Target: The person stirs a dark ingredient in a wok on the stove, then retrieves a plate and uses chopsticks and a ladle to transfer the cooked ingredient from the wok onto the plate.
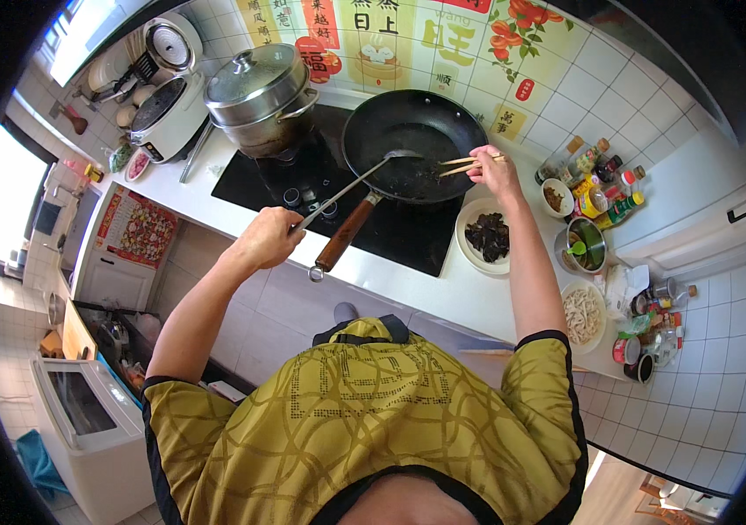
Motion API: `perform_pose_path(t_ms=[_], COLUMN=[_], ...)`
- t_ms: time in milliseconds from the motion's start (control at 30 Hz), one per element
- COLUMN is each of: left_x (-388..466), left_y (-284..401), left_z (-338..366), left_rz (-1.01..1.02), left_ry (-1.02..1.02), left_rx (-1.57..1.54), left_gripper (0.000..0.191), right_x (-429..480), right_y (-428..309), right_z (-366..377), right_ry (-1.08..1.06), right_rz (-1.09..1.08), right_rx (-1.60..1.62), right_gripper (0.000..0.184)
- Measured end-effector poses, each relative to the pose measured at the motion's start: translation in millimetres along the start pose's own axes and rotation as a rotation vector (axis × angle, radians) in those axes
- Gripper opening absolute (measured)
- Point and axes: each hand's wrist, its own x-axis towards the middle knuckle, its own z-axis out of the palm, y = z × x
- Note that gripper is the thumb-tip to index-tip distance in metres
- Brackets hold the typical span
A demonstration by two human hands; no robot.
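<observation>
My left hand (266, 237) grips the dark handle of a metal ladle or spatula (353, 185), whose head rests inside a black wok (406, 125). Its metal shaft slants up to the right. With a pair of wooden chopsticks (461, 167) between its fingers, my right hand (495, 172) is over the wok's right rim, the tips inside the pan. Small dark bits lie on the wok's floor near the tips. The wok stands on a black glass cooktop (412, 252), its wooden handle (347, 233) pointing towards me and past the counter's front edge.
A lidded steel steamer pot (258, 98) stands left of the wok, a rice cooker (173, 121) beyond it. On the right are a plate of black fungus (488, 237), a plate of pale strips (583, 318), a steel pot (581, 245) and several seasoning bottles (619, 210).
</observation>
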Motion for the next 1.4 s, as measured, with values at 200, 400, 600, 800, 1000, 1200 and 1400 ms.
perform_pose_path(t_ms=[200, 400, 600, 800, 1000, 1200, 1400], left_x=[12, 7, -5, -9, -14, -16, -18], left_y=[3, 17, 21, 34, 29, 35, 39], left_z=[0, -15, -22, -33, -26, -29, -33], left_rz=[0.002, -0.037, -0.145, -0.204, -0.209, -0.231, -0.26], left_ry=[-0.014, -0.107, -0.168, -0.269, -0.26, -0.321, -0.358], left_rx=[0.142, 0.078, -0.002, -0.018, -0.148, -0.177, -0.187], left_gripper=[0.019, 0.02, 0.024, 0.027, 0.025, 0.027, 0.027], right_x=[0, 1, -11, -10, -10, -12, -5], right_y=[-2, 1, -15, -1, -6, -18, -25], right_z=[4, 19, 9, 24, 48, 58, 63], right_ry=[0.017, -0.016, -0.035, -0.026, 0.005, -0.001, 0.04], right_rz=[0.146, 0.151, 0.176, 0.178, 0.164, 0.147, 0.165], right_rx=[0.041, 0.094, 0.204, 0.308, 0.248, 0.298, 0.293], right_gripper=[0.023, 0.023, 0.019, 0.017, 0.017, 0.02, 0.02])
